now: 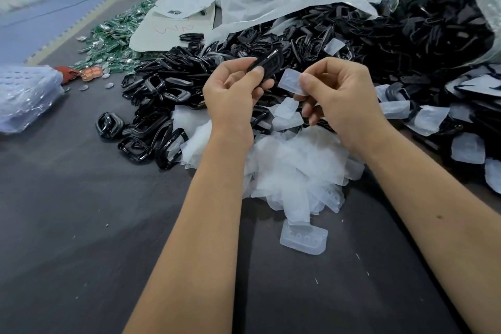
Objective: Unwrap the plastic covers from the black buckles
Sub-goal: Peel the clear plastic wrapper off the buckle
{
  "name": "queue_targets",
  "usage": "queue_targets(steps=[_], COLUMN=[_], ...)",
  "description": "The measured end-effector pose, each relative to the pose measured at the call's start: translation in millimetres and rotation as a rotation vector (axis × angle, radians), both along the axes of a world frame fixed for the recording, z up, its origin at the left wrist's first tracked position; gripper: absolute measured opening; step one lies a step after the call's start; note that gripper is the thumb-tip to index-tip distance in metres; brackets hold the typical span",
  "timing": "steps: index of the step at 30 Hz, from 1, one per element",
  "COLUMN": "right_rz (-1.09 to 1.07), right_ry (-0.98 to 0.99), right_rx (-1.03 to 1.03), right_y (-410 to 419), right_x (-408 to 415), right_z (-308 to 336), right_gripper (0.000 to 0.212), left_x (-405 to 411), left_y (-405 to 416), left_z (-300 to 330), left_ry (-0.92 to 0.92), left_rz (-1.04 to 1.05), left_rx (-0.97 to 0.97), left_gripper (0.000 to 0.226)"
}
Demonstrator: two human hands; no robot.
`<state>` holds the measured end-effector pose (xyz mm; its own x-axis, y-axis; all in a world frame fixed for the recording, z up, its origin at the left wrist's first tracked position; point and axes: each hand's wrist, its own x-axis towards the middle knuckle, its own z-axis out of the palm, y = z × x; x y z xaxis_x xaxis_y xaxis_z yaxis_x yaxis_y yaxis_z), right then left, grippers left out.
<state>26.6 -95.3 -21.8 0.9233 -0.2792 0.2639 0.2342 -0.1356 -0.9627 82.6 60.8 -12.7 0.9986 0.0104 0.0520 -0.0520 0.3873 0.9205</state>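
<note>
Nearest, a single clear plastic cover lies alone on the dark table, just short of the heap of shed covers under both wrists. Above that heap, left hand: thumb and fingers pinch a bare black buckle, long axis running lower-left to upper-right, its free end tilted away from the palm. Right hand: thumb and forefinger pinch an emptied plastic cover, held just beside the buckle's lower end but apart from it. Judgement: cover and buckle are already separated; the cover sits directly over the discard heap, so the right hand need only let go, while the unwrapped pile lies to the left of the left hand. Farther right, still-wrapped buckles; beyond, the open sack of buckles.
</note>
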Motion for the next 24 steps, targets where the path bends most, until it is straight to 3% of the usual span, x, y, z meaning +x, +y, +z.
queue_targets(steps=[8,14,24], right_rz=[-0.011,-0.073,-0.242], right_ry=[-0.069,-0.102,-0.086], right_rx=[0.092,0.013,-0.117], right_y=[0,1,4], right_x=[1,1,5], right_z=[2,1,-2], right_gripper=[0.006,0.002,0.012], left_x=[0,0,-3], left_y=[-2,-7,-9], left_z=[-8,-12,-7], left_ry=[-0.058,-0.181,-0.052], left_rz=[0.009,-0.016,-0.153], left_rx=[0.203,0.316,0.205], left_gripper=[0.022,0.023,0.035])
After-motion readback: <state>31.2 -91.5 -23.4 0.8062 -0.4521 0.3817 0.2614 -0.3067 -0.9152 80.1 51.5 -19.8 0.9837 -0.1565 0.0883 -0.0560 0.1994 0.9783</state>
